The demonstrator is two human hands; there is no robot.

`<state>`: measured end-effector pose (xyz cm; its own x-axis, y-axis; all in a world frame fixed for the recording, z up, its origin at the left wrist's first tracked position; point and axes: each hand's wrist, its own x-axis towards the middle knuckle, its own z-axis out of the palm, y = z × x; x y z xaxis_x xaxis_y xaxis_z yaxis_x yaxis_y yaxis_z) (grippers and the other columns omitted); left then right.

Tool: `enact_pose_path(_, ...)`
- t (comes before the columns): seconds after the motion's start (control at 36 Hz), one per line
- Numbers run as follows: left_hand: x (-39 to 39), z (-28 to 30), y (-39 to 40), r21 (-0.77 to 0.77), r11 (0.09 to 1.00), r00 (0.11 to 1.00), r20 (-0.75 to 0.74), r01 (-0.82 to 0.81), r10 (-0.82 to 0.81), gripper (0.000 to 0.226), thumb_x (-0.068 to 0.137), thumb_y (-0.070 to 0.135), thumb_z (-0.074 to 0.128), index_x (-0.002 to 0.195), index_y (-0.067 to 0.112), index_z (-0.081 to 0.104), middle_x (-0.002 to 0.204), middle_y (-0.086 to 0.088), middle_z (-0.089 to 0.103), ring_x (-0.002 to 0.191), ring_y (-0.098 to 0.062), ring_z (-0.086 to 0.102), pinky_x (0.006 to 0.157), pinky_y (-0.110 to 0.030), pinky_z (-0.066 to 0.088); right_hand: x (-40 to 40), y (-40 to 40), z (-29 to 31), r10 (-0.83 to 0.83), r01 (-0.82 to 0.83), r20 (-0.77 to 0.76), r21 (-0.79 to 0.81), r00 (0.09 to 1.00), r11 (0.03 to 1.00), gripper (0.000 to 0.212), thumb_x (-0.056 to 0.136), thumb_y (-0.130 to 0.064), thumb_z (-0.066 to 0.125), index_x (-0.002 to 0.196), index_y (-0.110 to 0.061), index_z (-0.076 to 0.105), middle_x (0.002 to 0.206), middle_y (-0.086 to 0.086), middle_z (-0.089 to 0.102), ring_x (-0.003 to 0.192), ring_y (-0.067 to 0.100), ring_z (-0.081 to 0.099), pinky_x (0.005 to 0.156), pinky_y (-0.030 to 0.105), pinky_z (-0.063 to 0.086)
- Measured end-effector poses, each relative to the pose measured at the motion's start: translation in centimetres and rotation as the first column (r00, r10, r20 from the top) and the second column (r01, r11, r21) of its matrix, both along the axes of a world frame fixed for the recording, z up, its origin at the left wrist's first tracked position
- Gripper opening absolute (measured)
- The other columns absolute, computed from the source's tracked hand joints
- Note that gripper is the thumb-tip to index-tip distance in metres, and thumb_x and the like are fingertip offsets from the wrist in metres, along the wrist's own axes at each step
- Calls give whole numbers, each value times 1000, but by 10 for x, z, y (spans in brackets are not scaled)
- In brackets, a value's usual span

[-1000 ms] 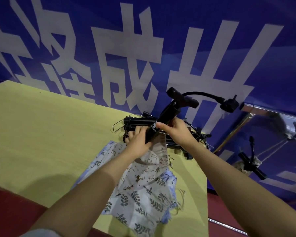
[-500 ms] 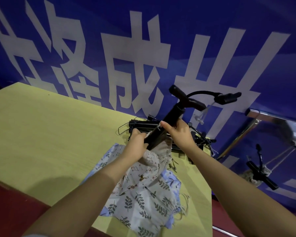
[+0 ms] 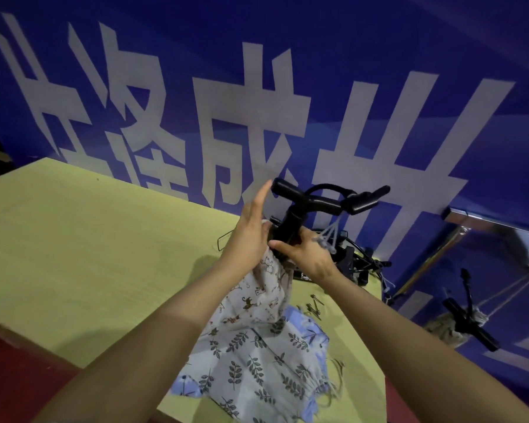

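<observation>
Hands: two, both bare, both raised over the far right part of the counter.
Left grip: released; fingers straight and pointing up, palm flat against the top of the patterned cloth and the side of the stem.
Right grip: grasping the stem of the black hanger; thumb lies across the front and the fingers curl round behind.
Black hanger: one in hand, held upright above the counter near its far right corner. It has a stem, a crossbar on top, and a curved neck that leads to a second short bar on the right.
Cords: a few pale strings with small ends dangle from the crossbar beside the right grip; number not clear.
Patterned cloth: one bundle, its top gathered at the stem between the two hands. The rest drapes down onto the counter along the right edge towards the near corner. It shows animal, leaf and blue prints; whether it is one piece or several, I cannot tell.
Pile of black hangers: one heap at the far right corner, behind the hands; too tangled to count.
Clips: a few small dark pieces on the counter just beside the cloth.
Banner: one, blue, with four large white characters, behind the far edge.
Mirrored panel: one, past the right edge.
</observation>
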<state>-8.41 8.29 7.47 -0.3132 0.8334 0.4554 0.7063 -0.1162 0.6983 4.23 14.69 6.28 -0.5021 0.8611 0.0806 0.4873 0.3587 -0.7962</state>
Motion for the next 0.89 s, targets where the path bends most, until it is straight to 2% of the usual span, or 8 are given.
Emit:
enact_pose_path(0.06,-5,3,-3,22,1000,998,-58,16,-14,81,96,5,47,143,50,-2,134,-7,36,92,-9,53,83,-30,50,-7,-2,-1,43,-44,40,21,998,999,56,77,-54,69,122,-23,59,120,0,66,113,18,61,93,37,51)
enact_pose_path(0.17,-11,3,-7,18,1000,994,-109,-21,23,88,92,-2,49,138,54,-1,133,-6,29,66,-15,51,69,-34,54,-17,-4,-5,-19,5,221,65,975,998,64,76,-59,66,128,-22,55,123,3,63,115,23,57,91,36,49)
enact_pose_path(0.22,-13,3,-8,8,999,993,-108,-41,41,81,91,-4,47,137,50,8,134,-6,27,60,-13,49,63,-34,54,-16,-3,-7,27,-32,148,27,989,999,64,73,-59,69,125,-24,57,119,-1,65,109,17,61,93,34,51)
enact_pose_path(0.31,-15,7,-6,2,997,990,-118,-80,79,73,89,-7,46,133,43,17,133,-7,28,66,-23,56,62,-42,54,-9,-3,-2,174,-185,-69,-227,982,956,47,83,-21,72,126,-10,54,109,-4,62,90,-1,59,71,6,49)
enact_pose_path(0.44,-20,8,-4,-13,990,987,-87,-137,135,66,89,-6,45,140,29,24,131,-7,31,69,-24,55,62,-44,53,1,9,2,57,-82,-109,-240,992,967,9,90,-9,58,99,-8,61,82,2,56,82,18,54,80,22,46)
enact_pose_path(0.53,-22,11,-4,-11,990,988,-62,-144,143,61,89,-6,44,140,23,26,132,-10,35,78,-28,58,67,-46,54,5,18,15,-122,28,-296,-304,947,952,16,94,-6,54,92,7,63,64,1,58,64,19,52,51,14,46)
enact_pose_path(0.64,-25,19,-3,-1,991,983,-124,-137,136,59,88,-9,43,138,20,31,125,-10,42,78,-26,57,67,-44,53,4,28,33,-213,71,-356,-371,910,926,24,93,3,50,73,-8,60,40,-6,51,38,7,43,36,13,36)
enact_pose_path(0.89,-44,46,-4,8,988,968,-199,-154,152,47,84,-14,42,122,12,49,120,-5,45,87,-28,53,68,-47,49,-3,28,53,-157,-38,-450,-394,879,918,42,92,10,39,90,-17,70,79,11,60,61,22,47,51,21,50)
